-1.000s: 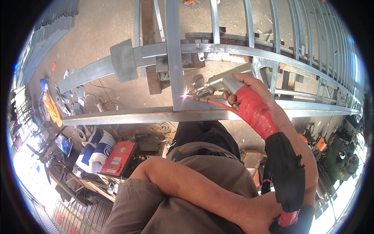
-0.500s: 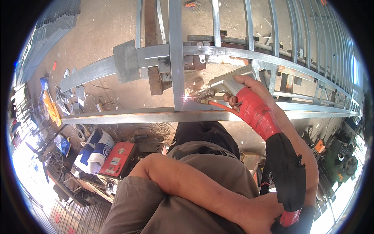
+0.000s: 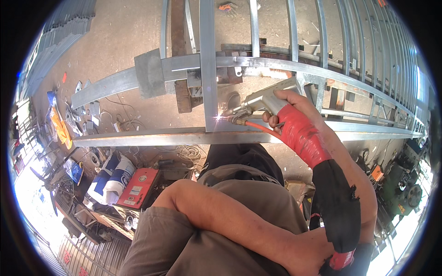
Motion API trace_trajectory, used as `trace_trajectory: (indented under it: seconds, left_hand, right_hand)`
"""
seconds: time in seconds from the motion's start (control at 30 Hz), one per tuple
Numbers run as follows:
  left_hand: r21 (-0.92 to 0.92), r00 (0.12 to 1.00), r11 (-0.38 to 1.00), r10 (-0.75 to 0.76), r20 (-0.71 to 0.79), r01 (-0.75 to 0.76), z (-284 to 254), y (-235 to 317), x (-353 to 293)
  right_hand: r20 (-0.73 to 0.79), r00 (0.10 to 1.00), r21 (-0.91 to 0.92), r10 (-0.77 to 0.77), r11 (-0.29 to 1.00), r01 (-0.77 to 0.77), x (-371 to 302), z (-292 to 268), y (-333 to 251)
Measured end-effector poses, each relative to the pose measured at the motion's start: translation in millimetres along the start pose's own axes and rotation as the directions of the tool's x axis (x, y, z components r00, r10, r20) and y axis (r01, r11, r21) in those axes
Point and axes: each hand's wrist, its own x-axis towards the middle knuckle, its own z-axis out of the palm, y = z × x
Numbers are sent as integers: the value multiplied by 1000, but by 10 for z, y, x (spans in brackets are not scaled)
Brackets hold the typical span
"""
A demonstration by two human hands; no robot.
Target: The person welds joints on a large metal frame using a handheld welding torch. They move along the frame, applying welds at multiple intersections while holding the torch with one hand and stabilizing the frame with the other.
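Nr the lower end of a flat metal bar (image 3: 208,69), a bright spark (image 3: 218,117) is shown at the nozzle of a pistol-shaped tool (image 3: 271,100). The bar is laid across the curved rail (image 3: 276,63) and reaches down to the near rail (image 3: 161,139), in front of the person. The tool's red-wrapped handle (image 3: 299,131) is held in the R grip (image 3: 304,103), w/ fingers curled round it; an orange hose (image 3: 260,126) is run just below the nozzle. The L grip's state cannot be told (L hand is hidden; only the forearm (image 3: 239,225) is shown, led across the body toward the R arm).

A hot joining pass, prob. welding, is judged to be in hand. For the next move, a steady wrist and a small, even nozzle travel along the bar are called for, w/ the hose not snagged on the near rail.

Farther out, a grey plate (image 3: 149,73) is set over the curved rail's L part. Beyond the near rail, on the person's L, a red case (image 3: 138,186) is placed nr rolled blue-and-white bags (image 3: 115,179), and an orange glove (image 3: 227,7) is left on the floor (image 3: 129,27).
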Motion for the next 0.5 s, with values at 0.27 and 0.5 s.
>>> trace_trajectory:
  seconds: [0.27, 0.5]
  left_hand:
    - [10, 999, 1000, -16, 47, 15, -10, 27, 45]
    - [29, 997, 999, -47, 66, 45, 27, -16, 43]
  right_hand:
    - [-76, 997, 50, 31, 998, -27, -58, 63, -12]
    - [56, 998, 16, 20, 1000, -21, -74, 35, -37]
